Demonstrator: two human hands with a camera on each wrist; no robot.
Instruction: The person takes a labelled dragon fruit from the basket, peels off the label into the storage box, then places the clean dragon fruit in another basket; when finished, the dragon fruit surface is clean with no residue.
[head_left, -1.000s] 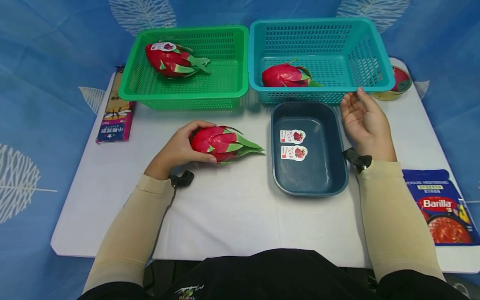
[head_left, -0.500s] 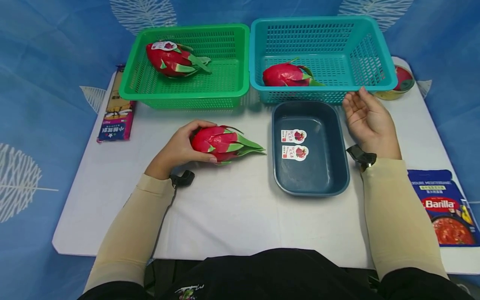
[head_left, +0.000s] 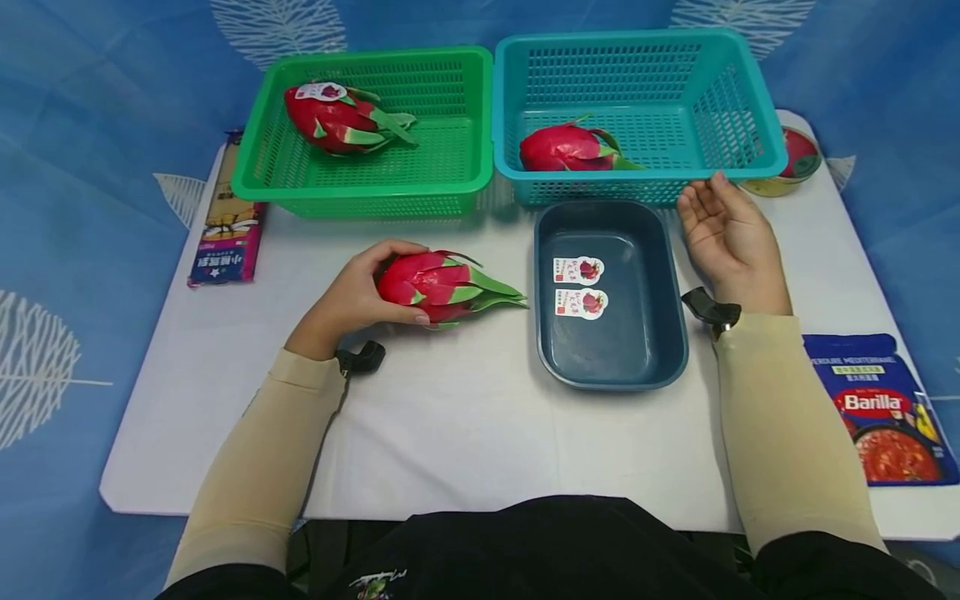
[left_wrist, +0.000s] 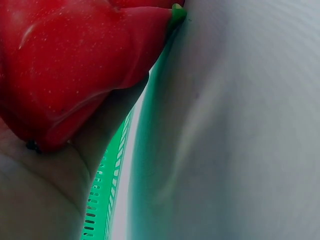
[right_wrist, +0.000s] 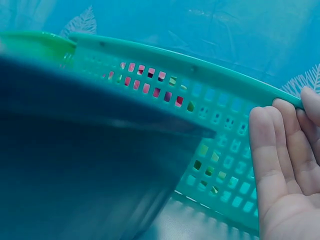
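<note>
On the white desk (head_left: 450, 450), a green basket (head_left: 375, 205) and a turquoise basket (head_left: 615, 67) are standing side by side, their plastic walls showing rows of small slots. Just in front of the turquoise one, a smooth, round-cornered dark blue tub (head_left: 611, 358) is holding two flat white stickers (head_left: 579, 270). The person's left hand (head_left: 341, 296) is wrapping thumb and fingers around the blunt end of a dragon fruit (head_left: 442, 287), that grip parting only as wide as the fruit. The right hand (head_left: 731, 237) is lying palm up, its grip loose and unclosed, fingertips touching the turquoise basket's near rim. The held fruit is lying sideways beside the tub, its red skin shining with pale specks, its green scales tapering toward the tub.
</note>
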